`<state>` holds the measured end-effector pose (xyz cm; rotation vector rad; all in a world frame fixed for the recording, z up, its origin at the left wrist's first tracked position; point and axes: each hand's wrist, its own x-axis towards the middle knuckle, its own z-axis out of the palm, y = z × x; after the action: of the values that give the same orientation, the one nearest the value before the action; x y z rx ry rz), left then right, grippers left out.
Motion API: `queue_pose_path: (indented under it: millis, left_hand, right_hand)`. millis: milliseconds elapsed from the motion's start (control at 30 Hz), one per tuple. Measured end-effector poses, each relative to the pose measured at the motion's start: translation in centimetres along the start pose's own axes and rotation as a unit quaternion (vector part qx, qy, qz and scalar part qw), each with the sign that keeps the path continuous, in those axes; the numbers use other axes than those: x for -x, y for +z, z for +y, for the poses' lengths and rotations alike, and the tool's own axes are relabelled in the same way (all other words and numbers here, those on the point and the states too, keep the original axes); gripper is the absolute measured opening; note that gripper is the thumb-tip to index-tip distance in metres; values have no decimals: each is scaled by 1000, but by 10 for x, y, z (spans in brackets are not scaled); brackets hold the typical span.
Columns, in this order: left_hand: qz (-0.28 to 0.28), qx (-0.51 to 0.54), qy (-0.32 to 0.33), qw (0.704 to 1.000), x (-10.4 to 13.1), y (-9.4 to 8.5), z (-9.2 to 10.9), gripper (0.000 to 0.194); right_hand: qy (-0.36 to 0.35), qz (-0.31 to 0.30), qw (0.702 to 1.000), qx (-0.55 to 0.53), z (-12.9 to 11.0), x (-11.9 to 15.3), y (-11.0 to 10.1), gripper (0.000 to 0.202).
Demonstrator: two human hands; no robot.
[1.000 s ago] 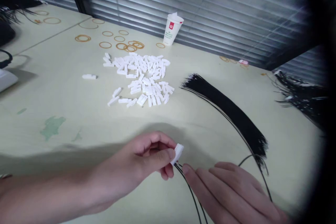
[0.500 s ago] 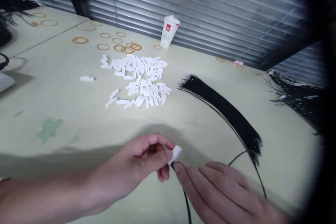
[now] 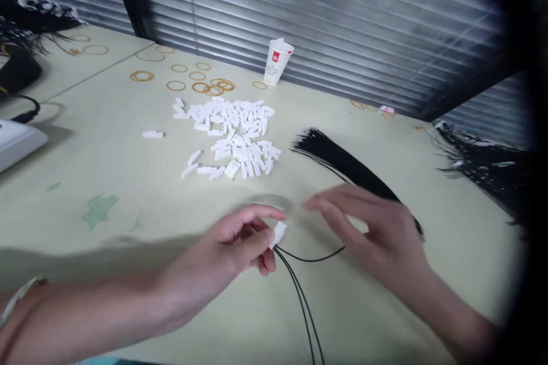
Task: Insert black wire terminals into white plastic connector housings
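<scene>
My left hand (image 3: 246, 242) is closed at the lower middle, pinching a small white plastic connector housing (image 3: 279, 232) between thumb and fingers. Several thin black wires (image 3: 295, 279) run out of the housing's lower end. Two hang down toward the near edge, and another curves right until it passes out of sight at my right hand (image 3: 368, 222). That hand is raised over the near part of a black wire bundle (image 3: 355, 165), blurred by motion, its fingers stretched leftward with nothing visible in them. Beyond both hands lies a loose pile of white connector housings (image 3: 240, 120).
A white paper cup (image 3: 277, 63) stands by the window blinds, with rubber bands (image 3: 214, 86) scattered to its left. More black wires lie in a heap (image 3: 483, 154) at the right and another (image 3: 34, 14) at far left. A white device (image 3: 19, 142) sits at the left edge.
My right hand has left the housing, moving up and right over the wire bundle. The wires below the housing now show plainly. My left hand keeps its pinch. The view has shifted slightly.
</scene>
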<state>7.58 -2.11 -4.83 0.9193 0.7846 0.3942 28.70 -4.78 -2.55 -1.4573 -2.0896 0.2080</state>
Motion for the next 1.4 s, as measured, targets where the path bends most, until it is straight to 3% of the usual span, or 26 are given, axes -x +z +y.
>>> queue_pose_path:
  millis: [100,233,533,700,800,867,967,1100,1233,1400]
  left_hand:
    - [2,-2,-1,1000,0,-1,-1,21]
    - [-7,15,-7,1000,0,-1,0,19]
    - [-7,46,-2,999,2,2,6,13]
    - [8,59,3,998,1,3,11,9]
    - [11,69,2,998,0,3,12,6]
    - [9,75,5,997,0,3,11,6]
    - [9,88,17,996,1,3,10,6]
    - [18,81,-2,997,2,3,11,10]
    - [17,86,-21,996,2,2,13,12]
    - [6,90,-25,996,1,1,13,8]
  right_hand:
    - [75,-5,989,124,38,-24,4,15]
    - [51,-19,976,210,77,-50,19,23]
    - [-5,-73,976,203,86,-75,31,21]
    - [29,-38,982,181,60,-76,16,17]
    - [49,40,992,110,15,-63,-2,14]
    - [17,89,994,66,-18,-47,-12,7]
    - [-15,13,1000,20,-52,-17,-11,3]
    - [-34,-58,998,1,-50,10,7,9]
    - [-42,-53,998,5,-36,15,17,11]
    - [-66,-42,997,13,-37,19,15,13]
